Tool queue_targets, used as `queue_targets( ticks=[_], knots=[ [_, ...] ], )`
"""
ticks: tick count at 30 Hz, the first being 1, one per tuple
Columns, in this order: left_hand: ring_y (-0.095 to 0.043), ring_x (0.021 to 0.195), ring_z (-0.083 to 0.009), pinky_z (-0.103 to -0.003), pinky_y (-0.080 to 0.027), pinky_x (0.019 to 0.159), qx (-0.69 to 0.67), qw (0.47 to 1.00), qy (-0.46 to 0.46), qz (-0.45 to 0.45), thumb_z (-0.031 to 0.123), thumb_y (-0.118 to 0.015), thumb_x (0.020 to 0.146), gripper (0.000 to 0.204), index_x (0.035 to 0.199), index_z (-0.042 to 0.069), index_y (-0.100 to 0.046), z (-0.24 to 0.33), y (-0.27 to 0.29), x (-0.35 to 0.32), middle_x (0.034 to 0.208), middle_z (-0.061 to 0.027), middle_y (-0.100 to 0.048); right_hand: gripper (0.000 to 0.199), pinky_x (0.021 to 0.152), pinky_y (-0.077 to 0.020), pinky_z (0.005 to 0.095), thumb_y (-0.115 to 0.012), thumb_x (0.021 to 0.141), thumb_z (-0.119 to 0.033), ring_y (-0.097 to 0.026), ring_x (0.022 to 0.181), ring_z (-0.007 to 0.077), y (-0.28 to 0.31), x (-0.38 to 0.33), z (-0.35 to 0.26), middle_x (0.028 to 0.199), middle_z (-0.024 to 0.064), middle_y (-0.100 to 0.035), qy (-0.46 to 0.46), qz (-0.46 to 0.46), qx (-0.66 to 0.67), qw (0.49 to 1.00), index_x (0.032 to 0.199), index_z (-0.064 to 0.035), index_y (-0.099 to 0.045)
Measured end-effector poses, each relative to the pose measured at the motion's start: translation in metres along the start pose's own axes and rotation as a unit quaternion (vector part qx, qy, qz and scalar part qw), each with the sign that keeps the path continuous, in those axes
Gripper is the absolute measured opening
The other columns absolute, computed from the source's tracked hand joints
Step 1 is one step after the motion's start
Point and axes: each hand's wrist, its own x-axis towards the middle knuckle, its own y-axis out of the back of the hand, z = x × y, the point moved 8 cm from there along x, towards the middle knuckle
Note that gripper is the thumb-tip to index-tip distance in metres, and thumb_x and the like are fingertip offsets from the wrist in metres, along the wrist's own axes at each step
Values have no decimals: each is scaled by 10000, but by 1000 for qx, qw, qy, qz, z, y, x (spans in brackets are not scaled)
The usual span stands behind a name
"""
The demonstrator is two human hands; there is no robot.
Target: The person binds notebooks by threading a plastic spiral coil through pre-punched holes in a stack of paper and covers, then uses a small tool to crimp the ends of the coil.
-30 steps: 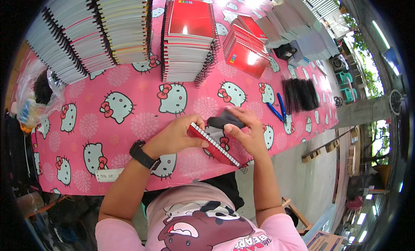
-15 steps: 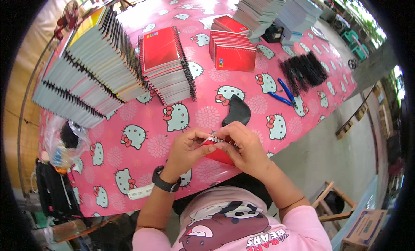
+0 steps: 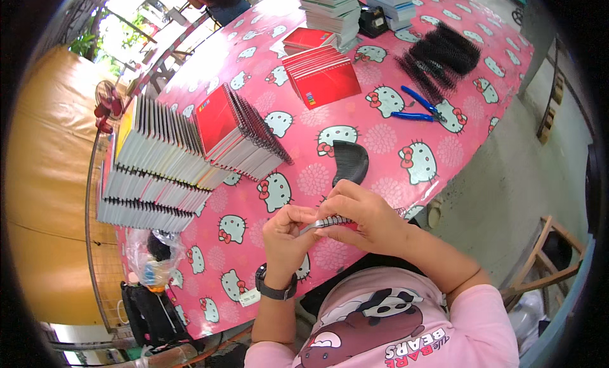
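Note:
A small red notebook [image 3: 332, 221] is held edge-up between my two hands, close to the table's front side. My left hand [image 3: 287, 236] is closed on one end of it, thumb and fingers pinching. My right hand [image 3: 368, 217] grips the edge that shows a row of binding loops, its fingers bent over the top and the thumb below. Most of the cover is hidden by the hands. Just beyond them lies a black curved, flat piece [image 3: 351, 163] whose kind I cannot tell. Blue-handled pliers [image 3: 415, 116] rest farther off to the right.
Black spiral coils [image 3: 447, 57] lie beyond the pliers. Red notebooks [image 3: 327, 79] stand in a row at the middle back, before tall paper stacks [image 3: 330, 16]. Bound notebooks [image 3: 158, 158] are piled at left, near a plastic bag [image 3: 155, 257]. A pink patterned cloth [image 3: 380, 139] covers the table.
The head view has shifted, so the table appears turned. Both hands still hold the notebook; its looped edge is now turned more toward view, and the red cover shows less.

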Motion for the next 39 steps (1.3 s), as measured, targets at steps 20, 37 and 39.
queue_targets(
  ticks=[20, 37, 39],
  knots=[
    [-587, 803, -104, -234, -495, 722, 88, 996, 5, 31, -122, -711, 663, 340, 911, 8, -519, 15, -2, 13, 868, -64, -596, 240, 667, -460, 362, -616, 761, -107, -553, 785, 289, 0, 7, -14, 836, 124, -533, 131, -22, -132, 982, 960, 1, -537],
    [-464, 698, -133, -275, -416, 642, 375, 845, -122, 360, 202, -712, 789, 293, 885, 31, -494, 63, 144, 92, 825, -49, -504, 255, 893, -376, 382, -606, 803, -140, -506, 1002, 291, 53, 53, 58, 1023, 125, -570, 39, 161, -112, 980, 1037, -46, -571],
    [-461, 774, -176, -352, -403, 748, 515, 769, -122, 358, 259, -727, 760, 329, 816, 28, -500, 65, 136, 89, 842, -80, -499, 231, 891, -376, 376, -589, 818, -174, -514, 996, 286, 47, 69, 82, 1002, 117, -590, 6, 143, -64, 988, 1014, -51, -595]
  ],
)
